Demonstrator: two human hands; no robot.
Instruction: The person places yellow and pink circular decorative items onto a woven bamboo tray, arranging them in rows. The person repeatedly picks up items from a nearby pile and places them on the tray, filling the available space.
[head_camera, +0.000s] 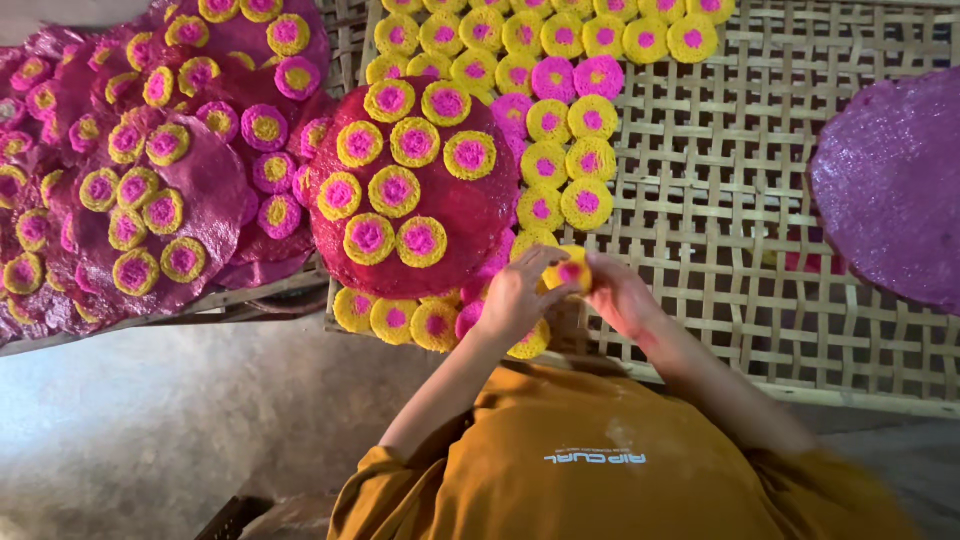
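Yellow disc — half-hidden between hands

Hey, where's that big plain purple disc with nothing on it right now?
In the head view the plain purple disc lies at the far right edge on the woven bamboo tray, apart from the yellow-and-pink rounds and both hands.

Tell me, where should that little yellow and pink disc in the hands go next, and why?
Probably down onto the bare woven tray, just below the last yellow disc. Both hands, left hand and right hand, hold the small disc beside that column's end, where open lattice begins.
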